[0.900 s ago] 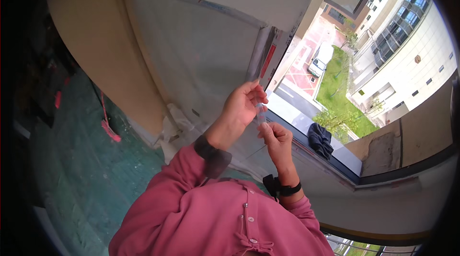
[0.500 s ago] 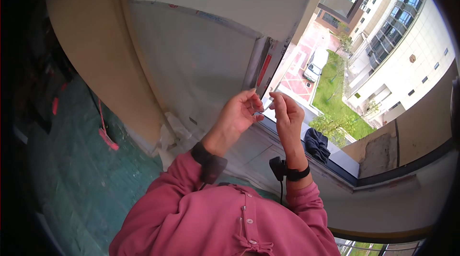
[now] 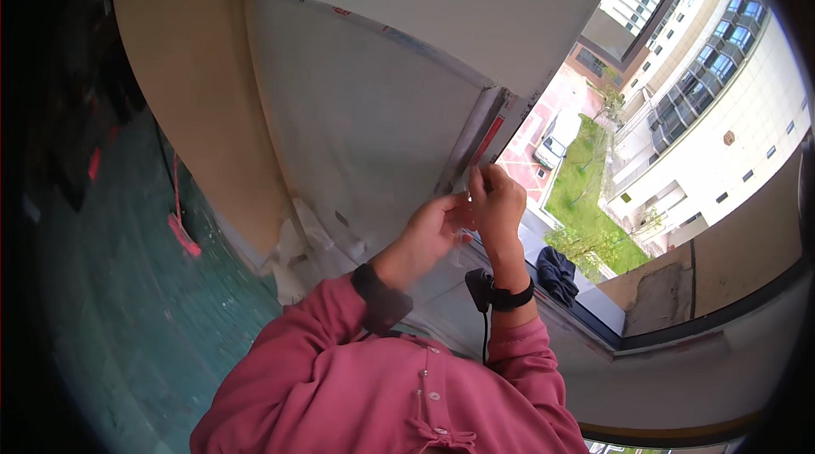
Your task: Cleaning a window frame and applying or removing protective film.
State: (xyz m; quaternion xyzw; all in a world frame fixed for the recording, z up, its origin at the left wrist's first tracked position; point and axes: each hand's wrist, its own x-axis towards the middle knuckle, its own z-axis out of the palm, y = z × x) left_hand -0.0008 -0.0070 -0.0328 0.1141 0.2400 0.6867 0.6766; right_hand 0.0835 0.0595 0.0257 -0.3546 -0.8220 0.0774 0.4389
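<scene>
My left hand point(image 3: 431, 231) and my right hand point(image 3: 499, 206) meet in front of the window's left edge. The right hand's fingers are pinched together at the lower end of a red strip point(image 3: 486, 140) on the frame; whatever they hold is hidden. Curled and partly blurred, the left fingers lie just beside and behind the right hand. A faint see-through piece point(image 3: 463, 252) shows below the hands, too unclear to name. Each wrist wears a black strap with a small black box.
A dark cloth bundle point(image 3: 556, 276) lies on the windowsill point(image 3: 601, 305). Crumpled whitish sheeting point(image 3: 310, 237) sits at the wall's foot by a tan panel point(image 3: 182, 72). On the green floor point(image 3: 170, 327) is a pink-headed tool point(image 3: 182, 237). The open window gives onto a courtyard with a white van point(image 3: 558, 138).
My right hand has turned and moved up, in front of the left fingers. The left hand has lowered slightly. The small clear piece seen between the fingers is now mostly hidden. The view has shifted.
</scene>
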